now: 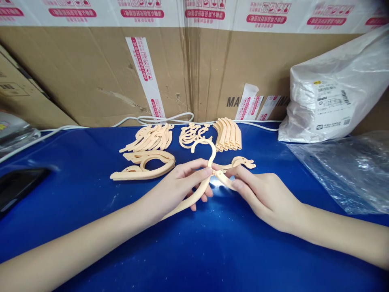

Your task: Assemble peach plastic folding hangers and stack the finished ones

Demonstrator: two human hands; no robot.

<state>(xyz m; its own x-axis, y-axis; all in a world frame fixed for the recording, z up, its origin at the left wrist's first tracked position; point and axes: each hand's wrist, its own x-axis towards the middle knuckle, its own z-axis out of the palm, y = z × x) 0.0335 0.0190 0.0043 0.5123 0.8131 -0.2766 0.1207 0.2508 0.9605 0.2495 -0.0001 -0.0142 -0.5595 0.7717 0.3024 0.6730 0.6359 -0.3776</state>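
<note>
Inward | left hand (179, 182): hook (213, 153) | right hand (269, 194): hanger piece (224, 179) (both pinching)

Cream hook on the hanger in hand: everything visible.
The cream hook is a slim, smooth curve, apparently plastic, with a rounded free tip. It stands roughly upright, opening toward picture left, above the blue table. The left hand pinches around its base, where two curved hanger arms meet it; fingers partly hide that joint. No damage shows.
</note>
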